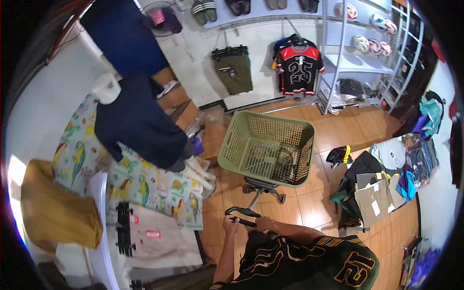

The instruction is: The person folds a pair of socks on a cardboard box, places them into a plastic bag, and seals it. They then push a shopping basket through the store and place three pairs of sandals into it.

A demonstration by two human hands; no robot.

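A green plastic shopping basket trolley (267, 176) stands on the tiled floor in front of me, its mesh basket tilted toward my view. Its dark looped handle (243, 210) reaches back to my body. My left hand (231, 224) is closed around the handle's left side. On the right end of the same handle, my right hand (264, 223) is also closed. Only the floor pattern and shadow show through the basket's mesh. My black jersey with yellow trim (309, 263) fills the bottom of the view.
Left stands a mannequin in a dark top (140, 121) beside a patterned mat (145, 186). Folded clothes (374, 198) lie on the right floor. Ahead are hanging jerseys (300, 70), olive shorts (233, 75) and a metal shelf with balls (360, 63). Light garments (152, 237) hang at lower left.
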